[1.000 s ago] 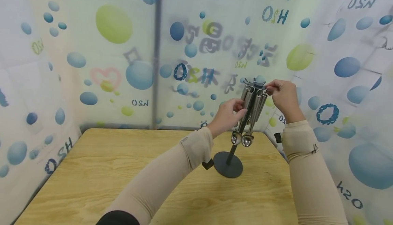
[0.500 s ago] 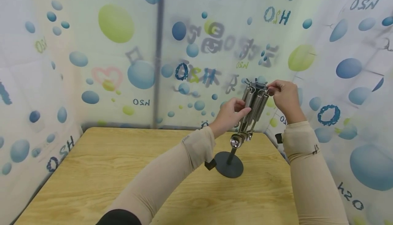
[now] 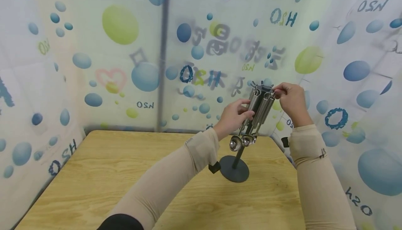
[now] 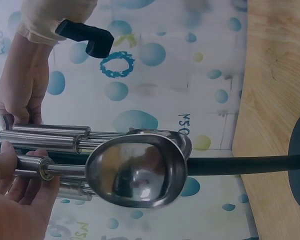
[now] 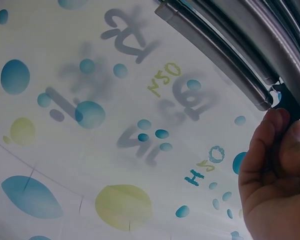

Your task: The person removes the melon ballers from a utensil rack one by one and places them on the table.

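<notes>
A dark utensil stand with a round base stands on the table, its pole leaning in the head view. Several steel kitchen utensils hang by their handles from its hooked top. My left hand pinches the handle of one ladle between thumb and fingers; the ladle's bowl hangs toward the base. My right hand is at the upper right of the stand. In the right wrist view its thumb and fingers pinch a dark hook of the top, beside the handle ends.
The wooden table reaches back to a curtain printed with blue and green drops, which also hangs at both sides. The stand is at the table's right rear. A small black piece sits at the left cuff.
The hanging bowls have shifted and swung slightly, with one bowl now further left. My left fingers have moved a little on the handle. The right hand keeps its hold near the stand's top.
</notes>
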Motion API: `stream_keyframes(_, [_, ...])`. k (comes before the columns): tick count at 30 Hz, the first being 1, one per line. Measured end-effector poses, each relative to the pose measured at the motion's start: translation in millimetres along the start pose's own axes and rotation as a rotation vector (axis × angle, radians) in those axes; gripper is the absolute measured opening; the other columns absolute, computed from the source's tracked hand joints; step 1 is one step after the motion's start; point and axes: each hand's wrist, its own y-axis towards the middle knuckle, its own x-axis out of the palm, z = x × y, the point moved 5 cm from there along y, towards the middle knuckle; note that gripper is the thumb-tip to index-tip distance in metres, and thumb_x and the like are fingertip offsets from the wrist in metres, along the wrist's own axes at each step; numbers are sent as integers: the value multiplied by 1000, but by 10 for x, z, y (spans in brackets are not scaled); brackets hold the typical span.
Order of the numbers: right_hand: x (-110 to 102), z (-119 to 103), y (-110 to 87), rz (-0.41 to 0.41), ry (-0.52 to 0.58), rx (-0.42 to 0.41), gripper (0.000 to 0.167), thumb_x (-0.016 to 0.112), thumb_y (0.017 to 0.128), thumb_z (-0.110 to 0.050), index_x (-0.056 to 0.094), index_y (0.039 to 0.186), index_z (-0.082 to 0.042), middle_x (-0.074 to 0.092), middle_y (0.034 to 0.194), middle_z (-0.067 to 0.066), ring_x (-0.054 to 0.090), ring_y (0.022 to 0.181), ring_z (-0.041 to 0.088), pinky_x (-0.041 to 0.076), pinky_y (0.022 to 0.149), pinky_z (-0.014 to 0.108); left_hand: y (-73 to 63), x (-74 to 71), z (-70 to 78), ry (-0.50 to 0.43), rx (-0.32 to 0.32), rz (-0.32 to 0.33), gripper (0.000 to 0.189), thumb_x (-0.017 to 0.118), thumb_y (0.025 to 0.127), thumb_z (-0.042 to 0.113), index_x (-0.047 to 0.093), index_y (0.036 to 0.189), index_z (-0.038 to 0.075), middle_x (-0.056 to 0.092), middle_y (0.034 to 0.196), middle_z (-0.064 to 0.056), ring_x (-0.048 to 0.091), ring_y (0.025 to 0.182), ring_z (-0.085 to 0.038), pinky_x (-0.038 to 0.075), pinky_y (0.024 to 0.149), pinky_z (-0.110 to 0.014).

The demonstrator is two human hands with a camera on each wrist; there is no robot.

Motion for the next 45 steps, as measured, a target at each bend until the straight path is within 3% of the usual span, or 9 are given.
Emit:
stream_keyframes(6, [10,-1,10,-4,-9,-12,22,53,105,-3,73,108,4,72,99,25,67,90,34,41,61,19,-1,-52,4,-21,19,31,48,67,99,20,55,145,12,75,102,-1,68,87,-5,55,78,-24])
stream_keyframes(15, [3,-10,-12,-3,-16,-12,22,53,105,-4,73,107,4,71,99,26,67,91,37,42,63,22,-16,-80,21,-18,15,55,46,71,96,19,58,140,13,73,108,-2,68,94,-8,56,78,-26])
stream_keyframes(23, [-6,-24,-28,7,-6,-17,22,52,105,-2,73,105,5,71,98,26,67,89,35,41,62,18,-25,-107,-28,-35,9,54,43,73,95,17,59,136,12,72,105,-3,68,88,-9,57,67,-28])
stream_keyframes(28, [-2,-21,-30,6,-7,-13,22,53,105,-4,73,105,5,71,98,26,67,89,35,42,62,19,-37,-121,-52,-60,2,59,40,74,94,16,61,132,12,72,102,-1,69,85,-10,61,70,-36])
stream_keyframes(39, [0,-5,-28,-4,-5,2,22,52,105,-3,72,107,5,71,99,25,67,91,36,44,64,23,-94,-183,-153,-36,-11,60,39,74,94,17,60,130,14,70,105,-1,68,88,-10,61,72,-40])
stream_keyframes(45, [4,-12,-25,-10,-6,8,21,52,105,-2,72,108,4,71,101,26,67,93,37,46,65,26,-137,-223,-227,-14,-28,77,37,75,94,17,60,128,15,70,104,0,67,90,-11,59,68,-34])
